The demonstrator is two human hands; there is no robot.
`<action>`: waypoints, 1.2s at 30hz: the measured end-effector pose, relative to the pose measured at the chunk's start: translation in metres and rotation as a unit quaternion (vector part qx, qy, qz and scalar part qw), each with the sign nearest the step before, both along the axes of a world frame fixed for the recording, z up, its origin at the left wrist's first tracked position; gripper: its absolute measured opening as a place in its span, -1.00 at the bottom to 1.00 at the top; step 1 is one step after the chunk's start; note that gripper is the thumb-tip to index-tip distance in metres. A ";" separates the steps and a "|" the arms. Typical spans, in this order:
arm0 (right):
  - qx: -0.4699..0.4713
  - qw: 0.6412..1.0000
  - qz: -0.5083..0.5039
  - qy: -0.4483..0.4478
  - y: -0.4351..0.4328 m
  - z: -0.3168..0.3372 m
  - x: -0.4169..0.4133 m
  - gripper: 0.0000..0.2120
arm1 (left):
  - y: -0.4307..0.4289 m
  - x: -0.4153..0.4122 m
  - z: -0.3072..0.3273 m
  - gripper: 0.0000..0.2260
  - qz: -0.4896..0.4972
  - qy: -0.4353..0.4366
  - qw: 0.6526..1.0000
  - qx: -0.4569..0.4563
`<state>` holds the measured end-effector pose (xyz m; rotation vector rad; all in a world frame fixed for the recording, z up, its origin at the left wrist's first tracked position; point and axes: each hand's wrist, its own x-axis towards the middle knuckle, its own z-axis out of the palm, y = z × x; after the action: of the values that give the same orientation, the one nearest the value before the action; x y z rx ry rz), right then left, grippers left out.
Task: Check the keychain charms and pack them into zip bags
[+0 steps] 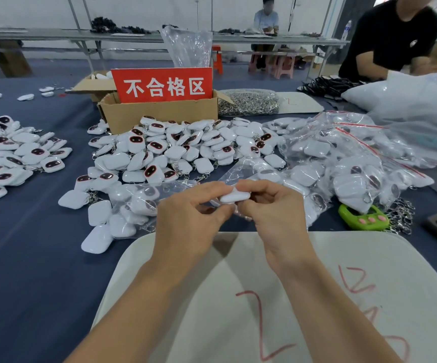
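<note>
Head view: cardboard box (159,117) behind charm pile (199,150)

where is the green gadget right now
In the head view the green gadget lies on the blue cloth right of the right hand, just below the bagged charms and beside a heap of metal clasps.

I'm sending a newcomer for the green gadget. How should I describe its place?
Find the big white mat with red scribbles nearest the camera. Just past its far right corner lies the green gadget, beside bagged charms. It alone is bright green with pink buttons; the charms are white.
</note>
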<state>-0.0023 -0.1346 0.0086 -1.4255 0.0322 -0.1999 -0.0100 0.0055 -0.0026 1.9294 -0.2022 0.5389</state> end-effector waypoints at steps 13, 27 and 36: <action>0.015 0.998 0.034 0.053 0.005 -0.003 0.004 -0.85 | 0.003 0.007 0.000 -0.73 -0.043 0.087 0.986 -0.139; -0.099 0.995 0.024 0.026 0.012 -0.002 -0.001 -0.68 | 0.008 0.007 -0.005 -0.63 -0.001 0.073 0.997 -0.029; -0.082 0.993 -0.064 0.049 0.008 -0.004 0.002 -0.71 | 0.012 0.008 0.001 -0.70 0.267 0.162 0.906 0.285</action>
<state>-0.0007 -0.1269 0.0044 -1.5980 0.1923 -0.2425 -0.0024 0.0177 -0.0011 2.6325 0.4495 0.5341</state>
